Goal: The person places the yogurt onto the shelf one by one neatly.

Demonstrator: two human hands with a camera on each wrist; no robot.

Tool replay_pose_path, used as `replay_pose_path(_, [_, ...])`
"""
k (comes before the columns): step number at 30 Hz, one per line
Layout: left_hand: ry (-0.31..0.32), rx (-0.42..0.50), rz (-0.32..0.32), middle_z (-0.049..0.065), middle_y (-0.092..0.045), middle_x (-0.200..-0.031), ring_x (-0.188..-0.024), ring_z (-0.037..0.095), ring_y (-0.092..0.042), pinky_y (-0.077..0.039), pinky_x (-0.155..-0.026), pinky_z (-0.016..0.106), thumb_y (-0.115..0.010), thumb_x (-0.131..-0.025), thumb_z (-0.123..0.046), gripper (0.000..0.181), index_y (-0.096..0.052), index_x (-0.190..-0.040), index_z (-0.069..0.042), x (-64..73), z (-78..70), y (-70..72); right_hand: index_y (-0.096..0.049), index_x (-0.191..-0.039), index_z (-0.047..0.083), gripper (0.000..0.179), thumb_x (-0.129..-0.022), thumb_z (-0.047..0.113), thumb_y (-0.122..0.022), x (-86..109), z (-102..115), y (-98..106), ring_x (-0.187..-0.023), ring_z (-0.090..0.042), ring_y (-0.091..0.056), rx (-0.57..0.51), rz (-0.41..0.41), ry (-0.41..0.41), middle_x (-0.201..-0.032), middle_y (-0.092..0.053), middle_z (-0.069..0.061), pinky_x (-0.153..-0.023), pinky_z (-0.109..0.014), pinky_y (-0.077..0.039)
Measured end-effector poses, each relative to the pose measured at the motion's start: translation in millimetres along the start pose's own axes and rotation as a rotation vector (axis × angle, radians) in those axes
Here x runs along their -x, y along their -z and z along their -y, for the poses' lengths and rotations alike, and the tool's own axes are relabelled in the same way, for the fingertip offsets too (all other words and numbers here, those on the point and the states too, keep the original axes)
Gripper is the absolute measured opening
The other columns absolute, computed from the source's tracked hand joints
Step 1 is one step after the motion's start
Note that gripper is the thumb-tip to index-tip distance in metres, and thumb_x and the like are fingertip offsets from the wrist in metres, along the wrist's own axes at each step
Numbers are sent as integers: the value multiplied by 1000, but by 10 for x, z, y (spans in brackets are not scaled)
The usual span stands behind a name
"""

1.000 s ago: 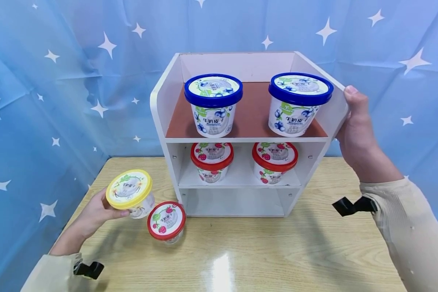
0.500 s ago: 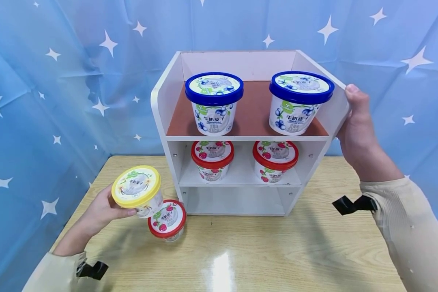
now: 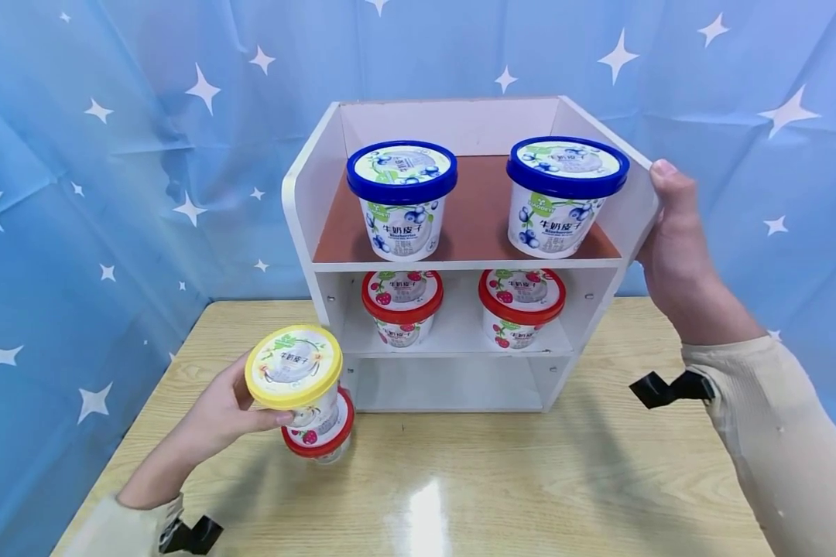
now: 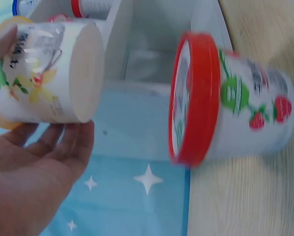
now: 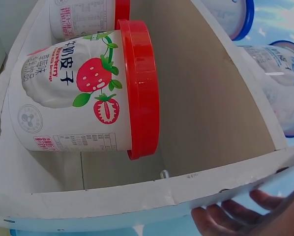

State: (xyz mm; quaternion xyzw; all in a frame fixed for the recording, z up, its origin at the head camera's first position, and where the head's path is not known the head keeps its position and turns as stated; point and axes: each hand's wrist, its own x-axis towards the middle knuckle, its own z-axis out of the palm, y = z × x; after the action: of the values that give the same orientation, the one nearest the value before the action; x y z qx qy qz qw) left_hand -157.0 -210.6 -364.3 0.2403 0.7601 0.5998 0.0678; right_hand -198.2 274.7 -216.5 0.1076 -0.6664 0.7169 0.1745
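Observation:
My left hand point(image 3: 219, 418) grips a yellow-lidded ice cream tub point(image 3: 294, 367), thumb on the near side and fingers round the far side. It is held above the table, partly covering a red-lidded strawberry tub point(image 3: 323, 445) behind it. A gap separates the two tubs in the left wrist view, where the strawberry tub point(image 4: 201, 98) shows its whole side. On the right, my right hand point(image 3: 686, 263) rests against the outer side of a white shelf unit point(image 3: 305, 197). Several fingertips point(image 5: 218, 214) touch that outer panel in the right wrist view; no thumb shows inside.
Two blue-lidded blueberry tubs point(image 3: 402, 201) point(image 3: 567, 197) stand on the brown top shelf. Below them, two red-lidded strawberry tubs point(image 3: 404, 305) point(image 3: 521, 305) stand on the middle shelf. The unit is on a wooden table point(image 3: 495, 480) before a blue starry curtain point(image 3: 146, 155).
The left hand has carried the yellow-lidded tub rightward, so it now overlaps the strawberry tub on the table in the head view. The right hand stays against the shelf unit.

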Motion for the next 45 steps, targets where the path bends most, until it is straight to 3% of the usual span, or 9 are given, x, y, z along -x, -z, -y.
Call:
replay_pose_path(6, [40, 2, -18, 10, -54, -132, -119, 23, -50, -45, -96, 29, -79, -80, -2, 73, -43, -143, -7, 0, -74, -162, -53, -121, 15, 46, -95, 51, -42, 4, -9, 5, -97, -20, -54, 1, -12, -8, -113, -60, -7, -80, -36, -36])
replay_pose_path(18, [27, -16, -115, 4, -56, -131, -122, 22, -49, -39, -100, 27, -84, -75, -5, 75, -48, -140, -14, 26, -158, -444, -51, -122, 16, 46, -95, 52, -42, 7, 1, -7, -95, -20, -55, 12, -2, 11, -112, -60, -7, -81, -38, -35])
replay_pose_path(24, [46, 18, -155, 4, -54, -132, -121, 23, -50, -44, -97, 28, -86, -73, -6, 76, -49, -139, -15, 31, -189, -582, -51, -121, 16, 43, -95, 51, -43, 3, -19, 1, -95, -20, -55, -3, -21, 11, -112, -61, -7, -83, -38, -35])
replay_pose_path(30, [57, 45, -123, 1, -55, -133, -124, 24, -48, -38, -102, 29, -89, -69, -8, 84, -48, -141, -19, 76, -141, -763, -53, -120, 15, 43, -95, 49, -43, -16, -26, 3, -96, -20, -54, -25, -20, 1, -110, -61, -7, -83, -37, -34])
replay_pose_path(38, [169, 114, -71, -1, -52, -135, -124, 22, -49, -45, -98, 34, -93, -65, -15, 88, -48, -140, -27, 69, -99, -1009, -55, -114, 14, 44, -95, 51, -41, -7, -37, 13, -97, -20, -53, -1, -20, 15, -110, -62, -7, -84, -38, -34])
replay_pose_path(42, [181, 119, -67, -1, -53, -135, -125, 20, -48, -38, -105, 40, -93, -65, -16, 90, -47, -142, -27, 54, -40, -1096, -56, -112, 13, 44, -95, 50, -41, -7, -40, 15, -95, -19, -55, -17, -21, 22, -108, -63, -7, -85, -37, -34])
replay_pose_path(45, [183, 120, -74, -1, -53, -135, -127, 19, -46, -34, -108, 38, -93, -65, -16, 90, -46, -142, -24, 42, 6, -1148, -56, -110, 13, 41, -95, 48, -42, -18, -35, 2, -92, -19, -56, -32, -20, 21, -105, -64, -7, -84, -36, -36])
